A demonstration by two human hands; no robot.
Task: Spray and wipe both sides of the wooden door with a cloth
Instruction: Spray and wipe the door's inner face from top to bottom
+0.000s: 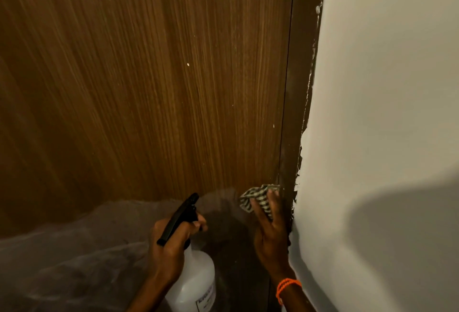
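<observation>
Two hands: left hand (173,244) grips spray bottle (193,279), nozzle doorward; right hand (270,234) fingers press cloth (258,200).

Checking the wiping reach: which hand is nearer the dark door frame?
Right. The right hand presses the striped cloth beside the door frame; the left hand grips the spray bottle farther left.

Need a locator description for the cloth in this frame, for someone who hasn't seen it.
Find the wooden door and follow its right edge down to where it meets the dark frame beside the white wall. There the right hand presses a crumpled cloth against the door's bottom corner. It is the only striped, dark-and-light thing in view.
</observation>
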